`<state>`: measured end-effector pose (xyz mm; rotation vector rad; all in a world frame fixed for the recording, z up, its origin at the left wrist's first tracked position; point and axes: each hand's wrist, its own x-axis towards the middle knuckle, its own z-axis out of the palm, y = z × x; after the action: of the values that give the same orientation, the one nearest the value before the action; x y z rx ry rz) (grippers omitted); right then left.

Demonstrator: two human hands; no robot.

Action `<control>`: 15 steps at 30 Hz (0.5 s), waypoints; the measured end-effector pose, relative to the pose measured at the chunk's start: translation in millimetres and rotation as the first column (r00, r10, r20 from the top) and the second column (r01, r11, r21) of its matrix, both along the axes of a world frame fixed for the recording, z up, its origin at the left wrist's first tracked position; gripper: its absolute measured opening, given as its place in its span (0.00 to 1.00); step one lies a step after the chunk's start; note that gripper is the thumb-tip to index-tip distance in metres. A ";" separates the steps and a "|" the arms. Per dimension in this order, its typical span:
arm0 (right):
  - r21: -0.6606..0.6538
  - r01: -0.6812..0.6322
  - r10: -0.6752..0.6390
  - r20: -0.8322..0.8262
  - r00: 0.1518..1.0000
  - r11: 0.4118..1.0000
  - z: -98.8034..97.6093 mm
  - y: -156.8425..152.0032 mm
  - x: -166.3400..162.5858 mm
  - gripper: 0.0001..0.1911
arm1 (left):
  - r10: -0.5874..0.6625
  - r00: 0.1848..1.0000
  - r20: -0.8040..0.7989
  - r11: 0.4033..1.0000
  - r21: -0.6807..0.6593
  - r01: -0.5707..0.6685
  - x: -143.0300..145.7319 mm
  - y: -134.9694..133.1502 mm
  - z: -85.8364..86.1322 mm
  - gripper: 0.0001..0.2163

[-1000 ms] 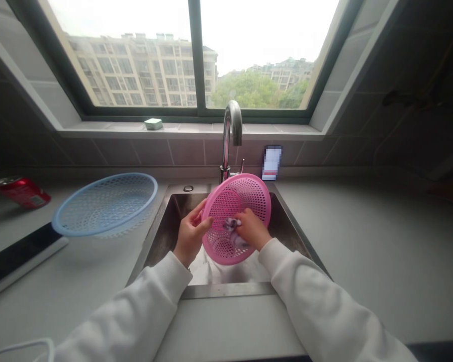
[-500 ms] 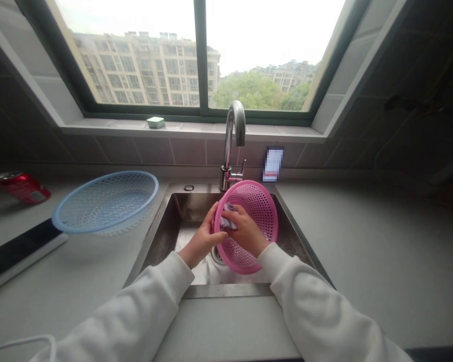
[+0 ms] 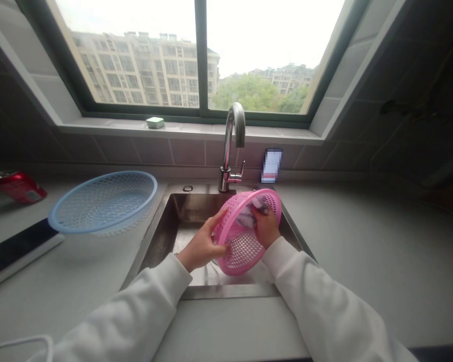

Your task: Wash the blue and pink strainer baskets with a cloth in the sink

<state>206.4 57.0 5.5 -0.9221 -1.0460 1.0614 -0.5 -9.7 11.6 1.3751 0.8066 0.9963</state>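
Note:
Over the steel sink (image 3: 162, 226) I hold a pink perforated basket (image 3: 241, 246), tilted on edge with its hollow side facing right. My left hand (image 3: 201, 246) grips its left rim, thumb and fingers wrapped around it. My right hand (image 3: 266, 227) is inside the basket, closed on a small purple-grey cloth (image 3: 254, 208) pressed against the upper inner wall. The chrome tap (image 3: 232, 146) stands just behind; I see no water running from it.
A blue perforated basket (image 3: 101, 201) rests on the counter left of the sink. A red can (image 3: 17, 185) lies at far left, a dark flat panel (image 3: 15, 249) nearer. A green soap dish (image 3: 154, 122) sits on the windowsill. A phone (image 3: 270, 165) leans on the tiled wall.
The pink basket has turned from facing me to edge-on and shifted right. My right hand moved with the cloth from the basket's middle up to its top right inner wall.

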 end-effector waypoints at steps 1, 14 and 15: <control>-0.014 -0.071 0.070 -0.058 0.996 0.997 1.7 -5.8 -5.3 0.21 | 0.007 1.000 -0.009 1.000 0.003 -0.007 0.4 -1.2 -0.1 0.48; -0.101 -0.325 0.308 -0.157 0.939 0.940 4.3 -20.8 -16.4 0.22 | 0.080 0.989 -0.126 0.991 0.114 -0.066 0.6 -3.9 4.4 0.45; -0.115 -0.320 0.292 -0.209 0.933 0.940 3.8 -20.5 -15.7 0.24 | 0.063 0.988 -0.140 0.994 0.100 -0.049 0.5 -4.2 4.4 0.45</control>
<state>190.8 36.5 9.3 -0.7701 -0.9811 1.4754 0.0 -13.8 16.1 1.5270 0.9182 0.9993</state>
